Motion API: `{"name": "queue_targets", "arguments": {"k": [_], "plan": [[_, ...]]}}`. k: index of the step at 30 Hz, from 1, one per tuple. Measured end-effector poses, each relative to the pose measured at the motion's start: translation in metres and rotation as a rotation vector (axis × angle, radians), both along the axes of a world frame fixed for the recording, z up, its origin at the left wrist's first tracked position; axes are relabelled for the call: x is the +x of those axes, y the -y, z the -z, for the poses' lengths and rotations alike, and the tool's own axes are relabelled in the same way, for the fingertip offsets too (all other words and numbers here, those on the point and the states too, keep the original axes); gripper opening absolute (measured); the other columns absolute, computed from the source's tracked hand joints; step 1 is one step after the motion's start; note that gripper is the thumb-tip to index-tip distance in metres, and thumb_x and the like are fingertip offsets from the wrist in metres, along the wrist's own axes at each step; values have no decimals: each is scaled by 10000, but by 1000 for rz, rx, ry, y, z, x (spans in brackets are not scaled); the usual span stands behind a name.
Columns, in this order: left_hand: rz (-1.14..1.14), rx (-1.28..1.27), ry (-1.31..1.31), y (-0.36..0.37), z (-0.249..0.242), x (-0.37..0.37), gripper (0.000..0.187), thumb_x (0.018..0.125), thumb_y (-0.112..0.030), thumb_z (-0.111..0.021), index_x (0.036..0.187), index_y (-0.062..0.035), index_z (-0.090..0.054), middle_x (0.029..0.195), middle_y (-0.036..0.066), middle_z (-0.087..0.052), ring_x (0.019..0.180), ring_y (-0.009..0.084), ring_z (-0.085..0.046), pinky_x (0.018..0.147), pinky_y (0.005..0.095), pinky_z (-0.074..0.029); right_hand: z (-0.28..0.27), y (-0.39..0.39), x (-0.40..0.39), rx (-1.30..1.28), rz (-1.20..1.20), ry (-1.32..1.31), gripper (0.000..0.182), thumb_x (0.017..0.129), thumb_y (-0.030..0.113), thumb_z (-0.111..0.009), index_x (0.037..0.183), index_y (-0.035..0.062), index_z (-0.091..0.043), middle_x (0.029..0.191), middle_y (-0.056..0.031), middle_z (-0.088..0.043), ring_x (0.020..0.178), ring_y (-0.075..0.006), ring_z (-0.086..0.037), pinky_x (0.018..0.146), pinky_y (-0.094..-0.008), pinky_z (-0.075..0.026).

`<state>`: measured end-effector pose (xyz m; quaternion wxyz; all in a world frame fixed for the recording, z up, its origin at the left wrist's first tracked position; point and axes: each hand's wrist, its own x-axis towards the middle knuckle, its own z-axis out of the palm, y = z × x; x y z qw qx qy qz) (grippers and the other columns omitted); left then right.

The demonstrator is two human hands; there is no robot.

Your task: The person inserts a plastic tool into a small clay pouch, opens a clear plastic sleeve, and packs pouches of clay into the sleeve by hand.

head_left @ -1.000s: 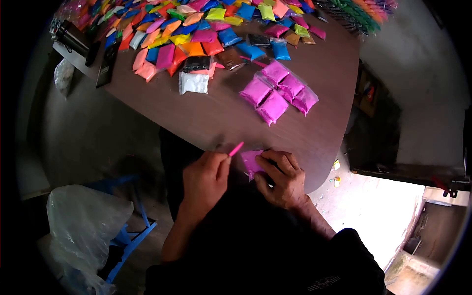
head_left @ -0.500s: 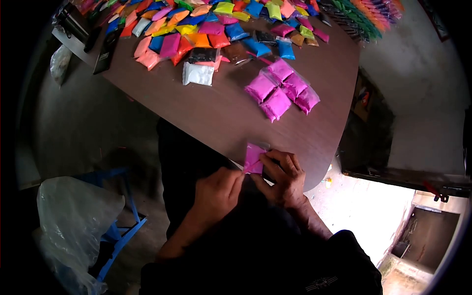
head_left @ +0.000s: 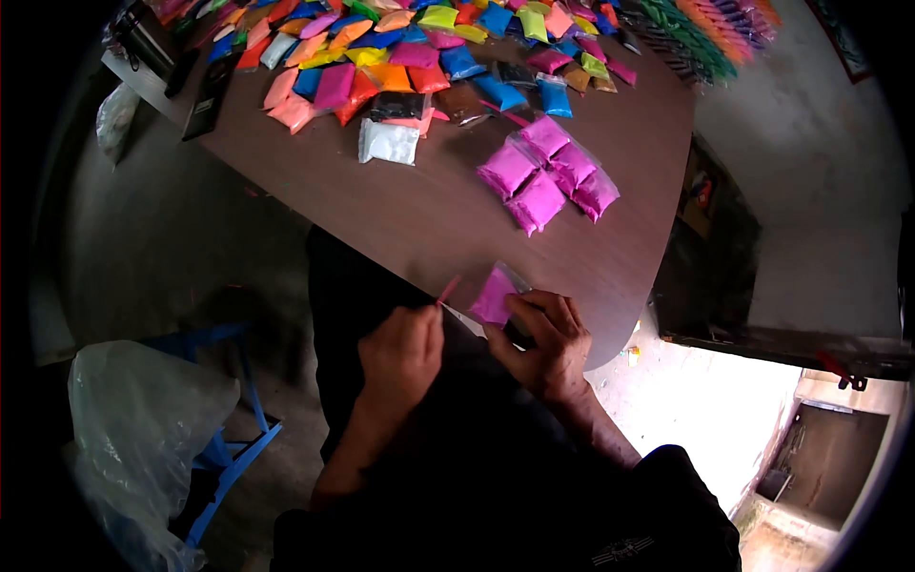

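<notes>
Near the table's front edge, my right hand point(head_left: 548, 334) pinches a small clear bag with pink filling point(head_left: 493, 297) between thumb and fingers. My left hand point(head_left: 405, 348) is closed, to the left of that bag and apart from it. A thin pinkish-red strip point(head_left: 449, 289) sticks up from its fingertips; its lower end is hidden in the fingers. Farther up the table lies a cluster of several similar pink bags point(head_left: 537, 200), pressed side by side.
Many small bags in mixed colours point(head_left: 381, 57) cover the table's far side. A white bag point(head_left: 388, 143) lies at their near edge. A dark flask point(head_left: 143, 43) stands far left. Below left, clear plastic sheeting point(head_left: 152, 410) drapes over a blue frame point(head_left: 250, 453).
My left hand has moved left, away from the bag, with the thin strip in its fingers. The bag in my right hand has tilted and shifted slightly up.
</notes>
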<state>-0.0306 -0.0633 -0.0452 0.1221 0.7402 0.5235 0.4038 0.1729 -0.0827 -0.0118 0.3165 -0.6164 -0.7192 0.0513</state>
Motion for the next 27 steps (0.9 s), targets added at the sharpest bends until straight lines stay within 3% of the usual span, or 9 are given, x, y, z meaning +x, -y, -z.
{"name": "queue_targets", "arguments": {"k": [6,8,10,13,17,21,23,27], "plan": [[170,-25,126,13,-10,12,133,906,-19,-772,986,-70,-679,792,120,-650,650,323,-658,561,415,-516,1,-3,-3,-3,33,-20,388,673,162,-928,1029,102,-785,1015,-59,-722,930,-281,-701,762,-393,-587],[187,-27,148,11,-8,14,130,907,-15,-767,984,-73,-678,793,122,-651,648,326,-657,559,416,-515,0,-3,-2,-1,53,-1,346,701,221,-920,1008,147,-776,991,-15,-710,899,-252,-699,725,-391,-596],[37,-68,24,2,3,3,123,913,-12,-758,994,-67,-684,808,135,-663,649,334,-661,565,417,-524,2,0,-2,-19,59,-15,362,692,196,-921,1017,123,-780,1007,-41,-718,921,-269,-701,750,-393,-594],[-63,36,105,-16,-2,-14,117,919,-30,-769,994,-56,-682,809,130,-675,663,320,-677,562,406,-528,1,1,3,-24,83,-7,375,689,175,-918,1030,100,-783,1034,-72,-724,952,-290,-703,783,-401,-593],[-53,-25,193,-22,-6,-23,100,928,-47,-776,990,-33,-699,807,146,-680,649,325,-667,573,398,-524,-2,-5,20,-2,177,87,352,718,179,-897,1041,101,-781,1077,-88,-717,979,-304,-701,815,-422,-593],[-150,-84,205,-28,-3,-34,78,961,-62,-744,1007,-6,-714,843,155,-698,719,286,-677,673,370,-538,-1,-17,37,48,269,145,296,786,230,-861,1050,134,-766,1102,-64,-706,1030,-303,-694,824,-431,-599],[-176,-119,276,-30,0,-38,88,973,-78,-741,1007,-2,-713,829,148,-698,727,244,-668,679,365,-535,-1,-24,43,37,260,130,364,801,190,-857,1135,86,-756,1190,-106,-716,1079,-324,-696,894,-425,-578],[-168,-81,257,-36,7,-46,66,974,-43,-731,1000,2,-690,845,142,-688,701,243,-658,624,361,-512,5,-37,52,33,236,214,354,854,180,-823,1187,85,-746,1255,-90,-713,1146,-319,-683,958,-422,-552]]}}
